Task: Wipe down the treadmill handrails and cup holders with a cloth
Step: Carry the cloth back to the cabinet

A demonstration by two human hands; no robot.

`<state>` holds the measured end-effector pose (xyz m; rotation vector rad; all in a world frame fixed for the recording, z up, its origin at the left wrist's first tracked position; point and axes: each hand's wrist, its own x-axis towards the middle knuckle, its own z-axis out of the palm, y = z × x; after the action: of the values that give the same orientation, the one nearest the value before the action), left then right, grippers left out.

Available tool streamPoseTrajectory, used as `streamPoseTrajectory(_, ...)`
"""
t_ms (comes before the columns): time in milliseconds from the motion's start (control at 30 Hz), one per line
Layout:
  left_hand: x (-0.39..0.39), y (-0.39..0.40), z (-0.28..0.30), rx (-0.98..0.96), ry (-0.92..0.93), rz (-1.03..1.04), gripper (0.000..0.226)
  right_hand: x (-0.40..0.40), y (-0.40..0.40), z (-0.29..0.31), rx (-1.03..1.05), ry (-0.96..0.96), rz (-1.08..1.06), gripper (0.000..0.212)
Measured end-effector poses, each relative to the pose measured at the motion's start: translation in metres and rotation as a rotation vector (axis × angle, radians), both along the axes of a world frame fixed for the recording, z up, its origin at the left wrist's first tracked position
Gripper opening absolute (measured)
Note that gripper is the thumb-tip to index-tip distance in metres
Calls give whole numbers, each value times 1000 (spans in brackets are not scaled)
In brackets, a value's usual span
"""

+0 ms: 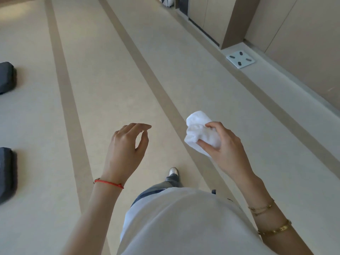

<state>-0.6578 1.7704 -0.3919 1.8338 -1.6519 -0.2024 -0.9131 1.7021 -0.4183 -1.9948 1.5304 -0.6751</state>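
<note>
Pale flooring [114, 74] with darker tan stripes runs ahead of me in the head view, with wood-panelled wall units [294, 30] along the right and a white bathroom scale [240, 59] lying at their foot. Two dark padded shapes [6, 78] sit at the left edge; I cannot tell what they belong to. No treadmill, handrail or cup holder shows here, so I judge that I am walking over to the machine, one shoe [173, 171] forward on the floor.

My right hand [225, 144] carries the cloth [199, 134], a white bunched wad pinched between thumb and curled fingers [211, 126], with most of the fabric bulging out to the left of my palm. My left hand [127, 144] hangs empty beside it, well apart from the cloth, its fingers loosely spread and curved, thumb near the forefinger but gripping nothing.

To do this step well, I would use the walk to fix the cloth: bring the free left hand across, shake the wad loose and fold it into a flat pad that sits in the palm, since a crumpled ball would probably skate along a rounded rail and touch only a narrow line. I should also look up to find the treadmill, because nothing in sight tells me where it stands.
</note>
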Motion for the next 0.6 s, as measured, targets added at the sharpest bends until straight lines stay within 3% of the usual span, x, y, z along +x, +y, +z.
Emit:
streamPoseTrajectory(267, 55, -187, 10, 17, -26, -110, 20, 49, -167, 17, -7, 7, -95, 48)
streamPoseTrajectory(600, 95, -413, -9, 48, -20, -155, 21, 83, -379, -5, 19, 4, -140, 47)
